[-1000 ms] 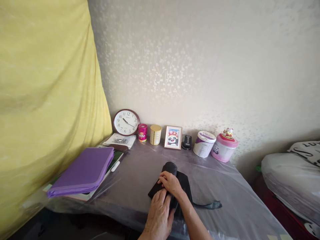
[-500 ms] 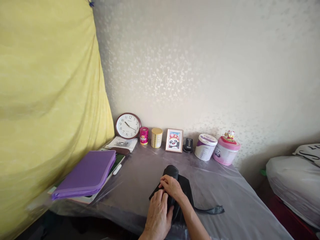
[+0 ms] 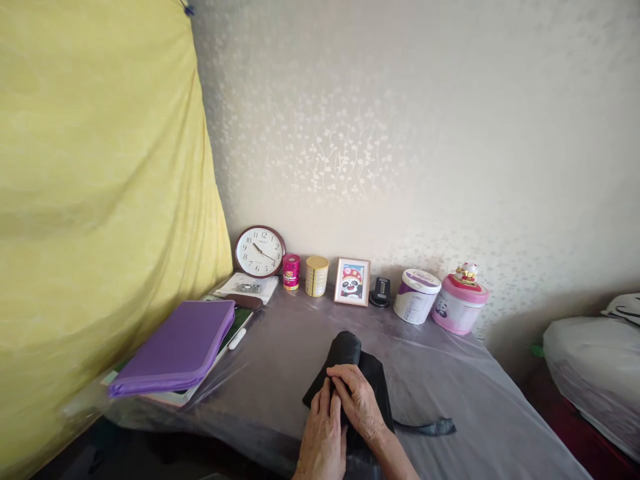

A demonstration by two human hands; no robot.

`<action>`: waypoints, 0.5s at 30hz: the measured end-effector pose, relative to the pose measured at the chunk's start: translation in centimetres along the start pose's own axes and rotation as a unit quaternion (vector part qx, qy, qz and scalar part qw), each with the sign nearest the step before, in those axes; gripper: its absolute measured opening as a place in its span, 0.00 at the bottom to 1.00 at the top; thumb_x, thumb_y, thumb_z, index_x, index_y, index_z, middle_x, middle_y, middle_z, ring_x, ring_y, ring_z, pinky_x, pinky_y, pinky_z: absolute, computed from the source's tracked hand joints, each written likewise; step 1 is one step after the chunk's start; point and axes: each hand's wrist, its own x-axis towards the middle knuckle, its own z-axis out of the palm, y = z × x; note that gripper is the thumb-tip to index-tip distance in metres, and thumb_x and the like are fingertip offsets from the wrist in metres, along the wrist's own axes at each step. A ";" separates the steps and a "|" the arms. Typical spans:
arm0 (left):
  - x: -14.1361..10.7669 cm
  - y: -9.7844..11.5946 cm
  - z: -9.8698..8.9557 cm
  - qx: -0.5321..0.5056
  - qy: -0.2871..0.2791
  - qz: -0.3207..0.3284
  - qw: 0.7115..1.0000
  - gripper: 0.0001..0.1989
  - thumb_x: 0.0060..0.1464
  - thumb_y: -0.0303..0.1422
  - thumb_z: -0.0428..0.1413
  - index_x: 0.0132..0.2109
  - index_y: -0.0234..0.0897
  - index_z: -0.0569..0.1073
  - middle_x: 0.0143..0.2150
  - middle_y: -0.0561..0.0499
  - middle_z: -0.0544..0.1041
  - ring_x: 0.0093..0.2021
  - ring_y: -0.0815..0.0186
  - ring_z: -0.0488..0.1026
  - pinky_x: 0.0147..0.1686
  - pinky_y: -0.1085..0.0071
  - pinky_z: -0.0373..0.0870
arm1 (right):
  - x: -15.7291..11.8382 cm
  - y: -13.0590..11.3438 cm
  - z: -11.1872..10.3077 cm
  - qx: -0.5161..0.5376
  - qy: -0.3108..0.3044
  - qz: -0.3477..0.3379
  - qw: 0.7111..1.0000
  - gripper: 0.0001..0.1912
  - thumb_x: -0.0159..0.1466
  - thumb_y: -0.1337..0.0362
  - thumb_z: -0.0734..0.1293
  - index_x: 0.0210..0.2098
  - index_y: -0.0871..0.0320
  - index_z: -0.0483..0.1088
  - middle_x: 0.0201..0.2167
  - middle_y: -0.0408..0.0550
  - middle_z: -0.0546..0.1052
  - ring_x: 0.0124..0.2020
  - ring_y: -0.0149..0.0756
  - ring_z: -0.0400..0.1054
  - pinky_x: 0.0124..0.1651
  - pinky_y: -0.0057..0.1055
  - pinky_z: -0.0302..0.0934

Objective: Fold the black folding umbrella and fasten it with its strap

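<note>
A black cloth bundle (image 3: 344,347) lies on the near part of the table, its upper end a thick rounded roll. Flat black fabric (image 3: 377,377) spreads out to the right of the roll, and a thin dark strap (image 3: 434,427) trails off to the right. My left hand (image 3: 323,430) is on the lower left of the roll, fingers curled over it. Just above and to the right, my right hand (image 3: 357,400) grips the roll from the other side, its fingertips meeting those of the left. The underside of the bundle is hidden by both hands.
A purple zip folder (image 3: 175,347) rests on papers at the left. Along the wall stand a clock (image 3: 260,251), a pink can (image 3: 291,272), a yellow-lidded can (image 3: 317,277), a panda picture frame (image 3: 352,283), a black device (image 3: 381,293) and two tubs (image 3: 416,298). A yellow curtain (image 3: 100,200) hangs left.
My right hand has slid slightly down the roll toward me, and the fingertips of both hands now meet on top. The whole view has shifted slightly.
</note>
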 end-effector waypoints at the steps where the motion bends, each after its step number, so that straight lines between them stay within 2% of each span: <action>1: 0.0 0.0 0.0 -0.008 -0.006 -0.002 1.000 0.30 0.47 0.22 0.43 0.61 0.31 0.55 0.65 0.41 0.53 0.63 0.58 0.54 0.58 0.59 0.58 | -0.1 0.4 0.0 -0.014 -0.007 -0.022 1.000 0.13 0.65 0.63 0.57 0.42 0.54 0.72 0.43 0.48 0.76 0.50 0.36 0.66 0.53 0.34 0.59; 4: 0.1 -0.1 0.1 -0.031 -0.023 -0.008 0.999 0.30 0.48 0.23 0.44 0.61 0.30 0.54 0.65 0.41 0.51 0.64 0.58 0.49 0.59 0.59 0.56 | 0.4 1.6 0.2 -0.059 -0.029 -0.061 0.996 0.14 0.65 0.63 0.56 0.42 0.55 0.72 0.46 0.49 0.75 0.56 0.39 0.60 0.58 0.42 0.53; 7: 0.0 -0.2 0.3 -0.044 -0.040 -0.022 0.998 0.29 0.49 0.24 0.44 0.61 0.30 0.55 0.66 0.41 0.50 0.65 0.57 0.48 0.60 0.58 0.55 | 1.7 2.9 0.5 -0.100 -0.043 -0.064 0.992 0.15 0.66 0.62 0.56 0.42 0.55 0.73 0.47 0.50 0.75 0.56 0.41 0.60 0.61 0.47 0.47; 12: 0.0 -0.2 -0.2 -0.063 -0.064 -0.031 0.995 0.33 0.50 0.25 0.43 0.64 0.29 0.46 0.67 0.42 0.45 0.65 0.57 0.48 0.59 0.57 0.54 | 4.1 4.6 0.6 -0.140 -0.061 -0.027 0.988 0.16 0.66 0.63 0.55 0.43 0.54 0.73 0.49 0.47 0.74 0.58 0.39 0.57 0.61 0.46 0.42; 15: 0.1 -0.2 -0.6 -0.074 -0.074 -0.027 0.994 0.34 0.51 0.26 0.43 0.65 0.30 0.44 0.67 0.42 0.43 0.64 0.57 0.49 0.59 0.58 0.55 | 5.5 5.4 0.5 -0.156 -0.066 0.005 0.985 0.16 0.65 0.62 0.55 0.41 0.53 0.73 0.49 0.46 0.74 0.58 0.39 0.57 0.62 0.45 0.40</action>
